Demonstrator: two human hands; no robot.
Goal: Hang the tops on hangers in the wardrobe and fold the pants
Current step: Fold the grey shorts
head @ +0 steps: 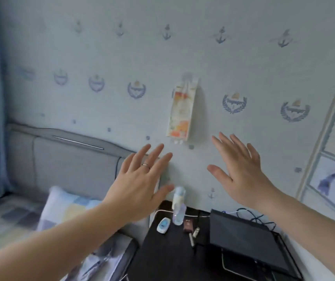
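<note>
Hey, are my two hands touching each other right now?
Apart. The head view shows wall between the left hand and the right hand, both spread open.

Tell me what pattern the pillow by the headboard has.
The pillow has a patchwork of pale blue, yellow and white squares, seen in the head view.

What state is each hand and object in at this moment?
Left hand: open, fingers spread, holding nothing.
Right hand: open, fingers spread, holding nothing.
Orange-printed packet: hanging from a wall hook.
Clear bottle: upright on the dark nightstand.
White oval device: lying flat on the nightstand.
Black flat device: lying on the nightstand; open or closed unclear.
Checked pillow: lying on the bed by the headboard.
</note>
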